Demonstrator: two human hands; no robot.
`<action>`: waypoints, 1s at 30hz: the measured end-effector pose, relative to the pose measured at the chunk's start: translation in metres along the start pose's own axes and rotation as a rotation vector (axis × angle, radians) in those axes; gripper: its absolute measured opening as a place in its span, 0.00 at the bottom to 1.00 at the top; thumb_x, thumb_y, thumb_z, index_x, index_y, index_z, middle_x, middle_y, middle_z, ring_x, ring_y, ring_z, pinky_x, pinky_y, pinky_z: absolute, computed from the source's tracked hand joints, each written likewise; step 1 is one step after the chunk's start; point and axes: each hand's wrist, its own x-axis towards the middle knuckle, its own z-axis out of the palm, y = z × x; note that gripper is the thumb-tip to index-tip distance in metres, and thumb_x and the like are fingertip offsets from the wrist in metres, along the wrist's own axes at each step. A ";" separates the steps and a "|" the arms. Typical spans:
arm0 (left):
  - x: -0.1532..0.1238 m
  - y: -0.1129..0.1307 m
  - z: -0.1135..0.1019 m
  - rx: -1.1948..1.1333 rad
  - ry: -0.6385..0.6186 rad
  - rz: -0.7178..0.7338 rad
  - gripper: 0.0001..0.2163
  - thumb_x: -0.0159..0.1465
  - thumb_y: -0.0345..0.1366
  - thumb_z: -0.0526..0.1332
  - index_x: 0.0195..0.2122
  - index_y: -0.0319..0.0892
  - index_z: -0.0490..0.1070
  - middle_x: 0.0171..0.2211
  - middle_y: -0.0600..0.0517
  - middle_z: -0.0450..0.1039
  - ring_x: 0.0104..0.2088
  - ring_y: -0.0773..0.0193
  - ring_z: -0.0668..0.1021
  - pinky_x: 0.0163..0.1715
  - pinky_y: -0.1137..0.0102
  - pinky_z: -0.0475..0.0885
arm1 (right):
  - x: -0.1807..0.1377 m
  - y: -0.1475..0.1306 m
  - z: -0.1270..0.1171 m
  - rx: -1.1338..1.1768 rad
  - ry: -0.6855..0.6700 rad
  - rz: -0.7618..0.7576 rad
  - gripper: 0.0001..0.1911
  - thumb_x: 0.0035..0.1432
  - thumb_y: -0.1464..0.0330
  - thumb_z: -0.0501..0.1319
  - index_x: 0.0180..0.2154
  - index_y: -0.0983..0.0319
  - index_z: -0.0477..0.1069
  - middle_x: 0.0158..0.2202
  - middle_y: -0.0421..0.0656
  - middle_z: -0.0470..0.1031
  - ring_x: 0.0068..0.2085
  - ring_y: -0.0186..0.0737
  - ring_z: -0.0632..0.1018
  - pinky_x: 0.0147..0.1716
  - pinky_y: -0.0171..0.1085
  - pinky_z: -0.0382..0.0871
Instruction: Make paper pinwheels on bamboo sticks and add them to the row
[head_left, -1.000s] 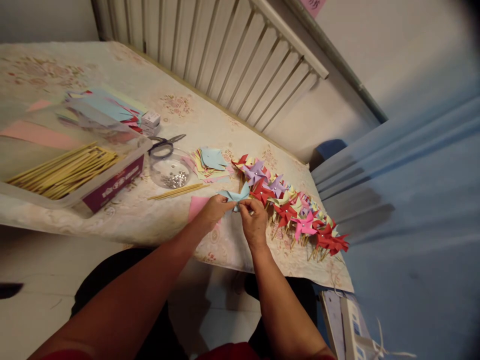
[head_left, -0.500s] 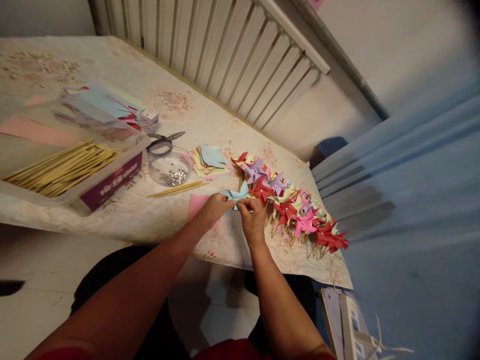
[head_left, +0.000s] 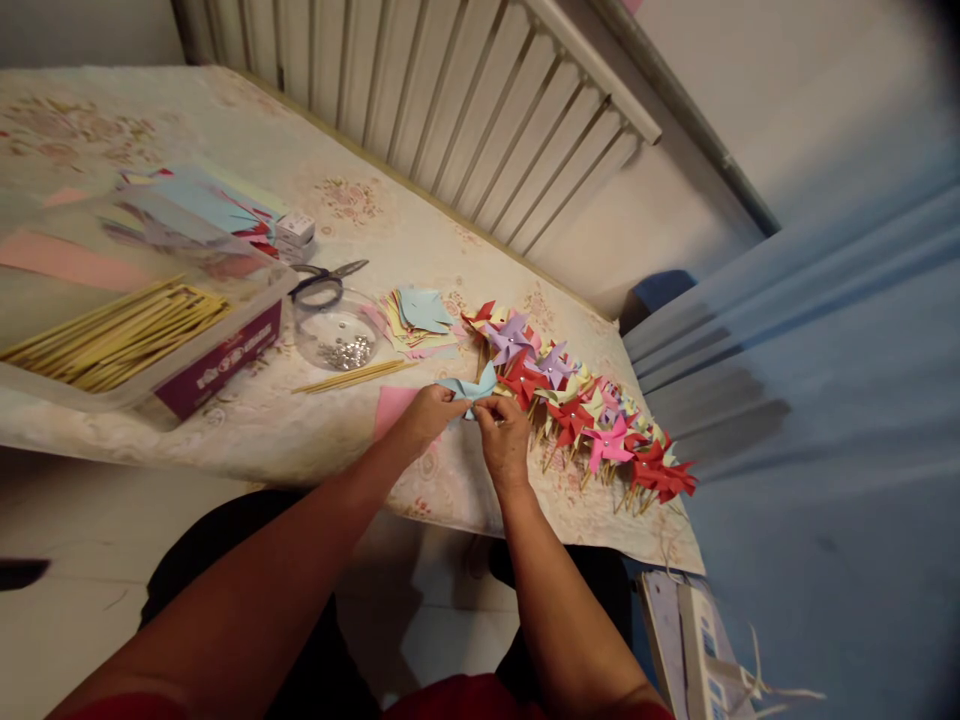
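A light blue paper pinwheel (head_left: 480, 384), its corners folded inward, is held above the near part of the table. My left hand (head_left: 433, 415) pinches it from the left side. My right hand (head_left: 504, 425) has thumb and forefinger closed at its centre; whether a small fastener is between them I cannot make out. Just right of my hands lie finished paper pinwheels (head_left: 571, 420) on sticks, in red, pink, purple and yellow. Beyond my left hand are a pink paper square (head_left: 393, 405) and a few thin wooden sticks (head_left: 352, 378).
A clear round dish (head_left: 341, 345) holds small metal fasteners. Near it are scissors (head_left: 330, 278), a stack of cut paper squares (head_left: 424, 312) and a small white box (head_left: 295, 230). A plastic bin (head_left: 289, 285) of sticks stands left. A radiator (head_left: 420, 100) lines the back; a blue curtain (head_left: 825, 400) hangs right.
Both hands stay almost in place on the blue pinwheel, with only slight finger movement. The view has shifted a little.
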 end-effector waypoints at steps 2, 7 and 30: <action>0.000 0.000 0.000 -0.002 -0.004 0.006 0.10 0.45 0.39 0.65 0.27 0.38 0.72 0.23 0.55 0.71 0.26 0.68 0.71 0.29 0.73 0.63 | 0.000 0.000 0.000 -0.008 0.000 0.000 0.07 0.55 0.68 0.59 0.28 0.60 0.74 0.28 0.40 0.74 0.33 0.39 0.72 0.37 0.37 0.64; 0.002 -0.003 -0.001 0.024 0.007 0.015 0.10 0.46 0.39 0.64 0.27 0.39 0.71 0.25 0.55 0.72 0.27 0.67 0.71 0.30 0.72 0.65 | 0.001 0.001 0.001 -0.028 -0.010 -0.025 0.07 0.56 0.68 0.59 0.28 0.60 0.74 0.28 0.41 0.74 0.34 0.40 0.72 0.37 0.38 0.64; 0.004 -0.012 -0.003 0.142 0.084 0.015 0.06 0.47 0.37 0.62 0.24 0.40 0.70 0.22 0.56 0.68 0.27 0.66 0.70 0.26 0.73 0.63 | 0.005 0.002 0.001 -0.224 -0.097 -0.115 0.08 0.57 0.71 0.58 0.28 0.60 0.74 0.29 0.42 0.74 0.35 0.42 0.71 0.38 0.39 0.62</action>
